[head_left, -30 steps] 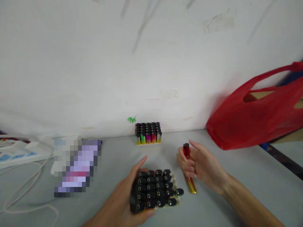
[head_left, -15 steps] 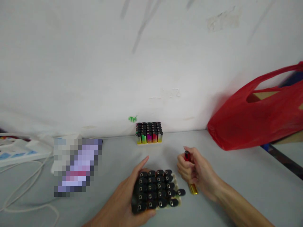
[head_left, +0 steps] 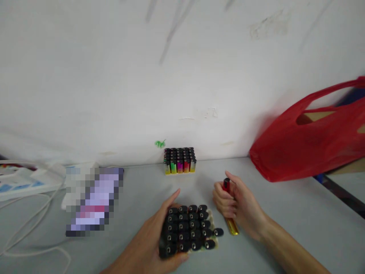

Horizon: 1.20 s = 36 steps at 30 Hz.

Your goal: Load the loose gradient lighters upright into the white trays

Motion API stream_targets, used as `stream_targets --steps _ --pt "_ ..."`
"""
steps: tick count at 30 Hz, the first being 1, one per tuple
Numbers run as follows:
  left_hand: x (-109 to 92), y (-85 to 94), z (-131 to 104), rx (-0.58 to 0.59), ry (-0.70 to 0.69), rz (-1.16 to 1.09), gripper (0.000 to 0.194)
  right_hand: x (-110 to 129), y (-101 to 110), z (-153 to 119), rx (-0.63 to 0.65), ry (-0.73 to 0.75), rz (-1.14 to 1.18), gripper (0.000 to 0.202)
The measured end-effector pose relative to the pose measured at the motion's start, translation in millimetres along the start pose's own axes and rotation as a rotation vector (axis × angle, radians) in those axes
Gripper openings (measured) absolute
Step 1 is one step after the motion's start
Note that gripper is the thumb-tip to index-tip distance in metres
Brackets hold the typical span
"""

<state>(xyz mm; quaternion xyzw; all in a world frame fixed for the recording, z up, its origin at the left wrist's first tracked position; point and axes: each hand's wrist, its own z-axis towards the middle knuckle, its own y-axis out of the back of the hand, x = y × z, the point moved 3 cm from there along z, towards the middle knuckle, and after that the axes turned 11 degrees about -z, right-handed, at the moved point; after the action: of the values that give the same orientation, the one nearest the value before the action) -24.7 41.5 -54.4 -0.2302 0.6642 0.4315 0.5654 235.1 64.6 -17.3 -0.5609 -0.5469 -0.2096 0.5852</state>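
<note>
My left hand (head_left: 155, 230) is wrapped round the left side of a block of upright lighters (head_left: 189, 230), their black tops facing up in rows. The right edge of its pale tray (head_left: 212, 220) shows unfilled spots, and one lighter (head_left: 218, 232) juts out past the others there. Just right of the block, my right hand (head_left: 238, 201) is closed round a single lighter (head_left: 232, 227), red near its black top and gold at the lower end. The fingers hide its middle, and the thumb points up beside its top.
A second block of coloured lighters (head_left: 180, 165) stands against the wall (head_left: 182, 76). To the left lie a blurred-out phone-like item (head_left: 97, 201), a white power strip (head_left: 31, 180) and loose white cables (head_left: 42, 219). A red bag (head_left: 310, 140) rests at the right.
My right thumb has lifted away from the lighter's top, and that top now shows more and sits slightly higher. My left hand and the block have hardly moved.
</note>
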Motion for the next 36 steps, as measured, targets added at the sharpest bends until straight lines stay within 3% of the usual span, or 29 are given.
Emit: stream_targets --steps 14,20,26,36 --pt "2 -0.7 -1 0.005 0.001 0.032 0.123 0 -2 -2 0.015 0.02 -0.005 0.064" --pt "5 -0.3 -2 0.004 -0.024 0.026 0.121 -3 1 -3 -0.035 0.051 0.015 0.056" --pt "-1 -1.0 -2 -0.003 0.036 0.026 0.121 4 -4 -5 -0.069 0.088 0.017 0.059" --pt "0 -0.3 -2 -0.025 0.032 0.035 0.119 16 -5 -14 -0.111 0.199 -0.414 0.037"
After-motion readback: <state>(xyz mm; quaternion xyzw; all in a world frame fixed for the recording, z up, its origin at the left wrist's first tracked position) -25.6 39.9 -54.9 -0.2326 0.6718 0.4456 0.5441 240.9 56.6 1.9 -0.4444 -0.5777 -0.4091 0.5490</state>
